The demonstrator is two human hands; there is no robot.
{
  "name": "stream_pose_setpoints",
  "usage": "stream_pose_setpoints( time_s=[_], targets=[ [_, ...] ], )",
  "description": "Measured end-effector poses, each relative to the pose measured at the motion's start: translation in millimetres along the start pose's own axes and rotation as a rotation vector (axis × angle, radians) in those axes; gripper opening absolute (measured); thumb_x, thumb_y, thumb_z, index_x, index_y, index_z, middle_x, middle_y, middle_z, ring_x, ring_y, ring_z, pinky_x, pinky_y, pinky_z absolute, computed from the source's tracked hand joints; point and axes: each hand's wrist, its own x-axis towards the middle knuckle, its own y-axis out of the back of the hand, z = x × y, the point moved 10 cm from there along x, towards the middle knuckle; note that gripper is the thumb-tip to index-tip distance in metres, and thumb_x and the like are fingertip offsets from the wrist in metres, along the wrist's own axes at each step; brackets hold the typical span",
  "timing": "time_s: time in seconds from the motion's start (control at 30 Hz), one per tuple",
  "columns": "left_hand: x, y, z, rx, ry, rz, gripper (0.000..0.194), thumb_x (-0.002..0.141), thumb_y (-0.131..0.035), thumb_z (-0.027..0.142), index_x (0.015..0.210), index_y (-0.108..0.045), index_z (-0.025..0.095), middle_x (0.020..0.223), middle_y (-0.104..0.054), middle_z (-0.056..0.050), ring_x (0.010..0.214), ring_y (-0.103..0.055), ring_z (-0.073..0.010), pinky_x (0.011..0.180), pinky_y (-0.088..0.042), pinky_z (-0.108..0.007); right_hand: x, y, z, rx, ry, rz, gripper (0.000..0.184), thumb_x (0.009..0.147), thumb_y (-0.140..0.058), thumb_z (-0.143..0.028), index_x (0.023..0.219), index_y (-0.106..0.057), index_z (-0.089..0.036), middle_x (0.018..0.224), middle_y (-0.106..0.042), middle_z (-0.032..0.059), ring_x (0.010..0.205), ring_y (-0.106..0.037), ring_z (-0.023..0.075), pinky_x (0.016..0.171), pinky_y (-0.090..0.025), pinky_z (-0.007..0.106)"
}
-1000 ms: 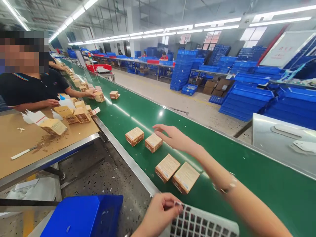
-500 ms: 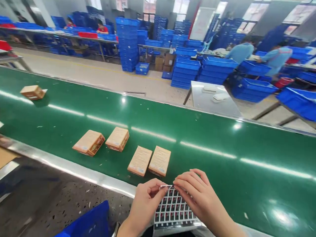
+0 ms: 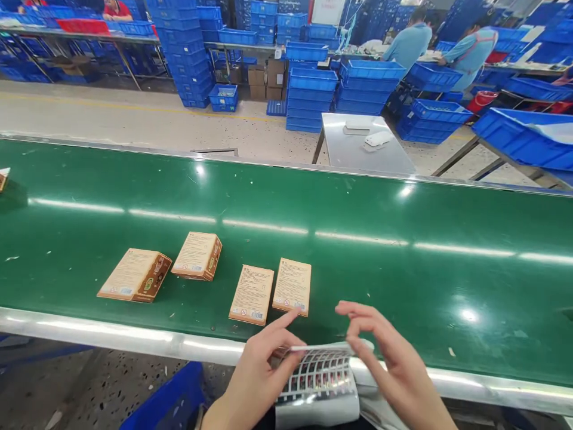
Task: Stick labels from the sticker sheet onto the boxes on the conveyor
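My left hand (image 3: 259, 373) grips a sheet of small stickers (image 3: 320, 382) by its upper left corner, thumb and fingers closed on it, index finger stretched out. My right hand (image 3: 387, 358) hovers over the sheet's upper right edge with fingertips pinched at it; what they hold is too small to make out. Just beyond, several tan cardboard boxes lie flat on the green conveyor belt (image 3: 403, 280): two side by side (image 3: 251, 294) (image 3: 292, 286), one tilted (image 3: 197, 255) and one further left (image 3: 134, 275).
The belt's steel near rail (image 3: 111, 337) runs across below the boxes. A blue crate (image 3: 168, 403) sits at the bottom left. Across the belt stand a steel table (image 3: 364, 149), stacks of blue crates (image 3: 311, 98) and two people in blue shirts (image 3: 470, 51).
The view has swung right and down. My right hand came back from the boxes to the sticker sheet, and the sheet's top edge is now lifted and curled. The boxes have shifted along the belt.
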Motion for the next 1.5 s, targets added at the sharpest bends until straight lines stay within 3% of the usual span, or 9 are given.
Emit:
stream_pose_setpoints(
  time_s=[0.13, 0.3, 0.63, 0.83, 0.97, 1.1, 1.23, 1.33, 1.5],
  targets=[
    [-2.2, -9.8, -8.8, 0.212, -0.027, -0.156, 0.015, 0.088, -0.054, 0.014, 0.088, -0.068, 0.020, 0.163, -0.025, -0.007, 0.073, -0.068, -0.0130, 0.071, -0.052, -0.026, 30.0, -10.4, 56.9, 0.388, -0.328, 0.082, 0.031, 0.093, -0.060, -0.053, 0.087, -0.063, -0.023, 0.137, -0.059, 0.0113, 0.118, -0.061, 0.0291, 0.101, -0.049, 0.044],
    [6.3, -36.9, -5.9, 0.388, -0.173, -0.205, 0.025, 0.086, -0.050, 0.004, 0.094, -0.064, 0.023, 0.163, -0.022, -0.004, 0.086, -0.071, -0.0173, 0.080, -0.053, -0.029, 59.1, -39.7, 78.7, 0.582, -0.445, 0.099, 0.036, 0.083, -0.072, -0.056, 0.079, -0.063, -0.021, 0.127, -0.065, 0.0095, 0.113, -0.061, 0.0280, 0.100, -0.047, 0.040],
    [18.5, -54.2, 1.9, 0.433, -0.209, -0.296, 0.020, 0.089, -0.051, 0.004, 0.092, -0.056, 0.023, 0.162, -0.024, -0.002, 0.080, -0.072, -0.0154, 0.074, -0.053, -0.027, 51.5, -15.3, 87.8, 0.377, -0.434, 0.178, 0.036, 0.083, -0.070, -0.056, 0.080, -0.062, -0.021, 0.129, -0.062, 0.0111, 0.101, -0.064, 0.0283, 0.075, -0.054, 0.034],
    [23.6, -64.8, 10.5, 0.356, -0.223, -0.326, 0.017, 0.091, -0.052, 0.008, 0.092, -0.062, 0.021, 0.161, -0.028, -0.005, 0.090, -0.074, -0.0208, 0.082, -0.053, -0.030, 51.0, 13.8, 82.2, 0.012, -0.356, 0.352, 0.032, 0.088, -0.064, -0.050, 0.098, -0.057, -0.021, 0.094, -0.073, 0.0091, 0.084, -0.069, 0.0262, 0.075, -0.053, 0.037],
    [25.9, -63.3, 15.6, 0.103, -0.147, -0.282, 0.013, 0.093, -0.058, 0.020, 0.095, -0.071, 0.022, 0.114, -0.075, -0.003, 0.090, -0.072, -0.0189, 0.082, -0.051, -0.024, 43.9, 44.0, 55.5, -0.225, -0.277, 0.382, 0.034, 0.096, -0.053, -0.044, 0.120, -0.052, -0.019, 0.096, -0.073, 0.0089, 0.087, -0.068, 0.0270, 0.072, -0.052, 0.037],
    [28.9, -50.5, 5.0, -0.091, 0.047, -0.147, 0.023, 0.091, -0.063, 0.036, 0.083, -0.071, 0.016, 0.059, -0.066, 0.002, 0.055, -0.056, -0.0110, 0.053, -0.040, -0.020, 23.6, 32.8, -6.3, -0.310, 0.019, 0.110, 0.019, 0.102, -0.052, -0.034, 0.117, -0.060, -0.025, 0.109, -0.068, 0.0063, 0.100, -0.063, 0.0235, 0.083, -0.049, 0.034],
    [27.1, -46.0, 10.4, -0.277, 0.079, -0.126, 0.021, 0.089, -0.064, 0.034, 0.084, -0.071, 0.015, 0.062, -0.066, 0.002, 0.058, -0.055, -0.0098, 0.058, -0.042, -0.019, -3.3, -2.8, -44.2, -0.327, 0.257, -0.157, 0.015, 0.103, -0.050, -0.017, 0.114, -0.059, -0.021, 0.093, -0.067, 0.0047, 0.080, -0.061, 0.0201, 0.070, -0.048, 0.032],
    [22.0, -49.3, 15.1, -0.370, 0.082, -0.176, 0.020, 0.092, -0.061, 0.031, 0.100, -0.072, 0.016, 0.082, -0.073, -0.001, 0.076, -0.065, -0.0138, 0.072, -0.049, -0.021, -7.0, -9.8, -48.7, -0.381, 0.325, -0.136, 0.018, 0.101, -0.050, -0.009, 0.114, -0.058, -0.017, 0.092, -0.067, 0.0066, 0.076, -0.060, 0.0204, 0.068, -0.047, 0.035],
    [17.2, -47.0, 17.4, -0.277, 0.060, -0.183, 0.027, 0.098, -0.053, 0.032, 0.115, -0.071, 0.021, 0.093, -0.076, -0.002, 0.087, -0.070, -0.0174, 0.080, -0.053, -0.024, -12.2, -8.5, -58.9, -0.441, 0.437, -0.055, 0.022, 0.097, -0.050, -0.003, 0.110, -0.062, -0.016, 0.110, -0.067, 0.0125, 0.104, -0.062, 0.0268, 0.088, -0.049, 0.041]
  ],
)
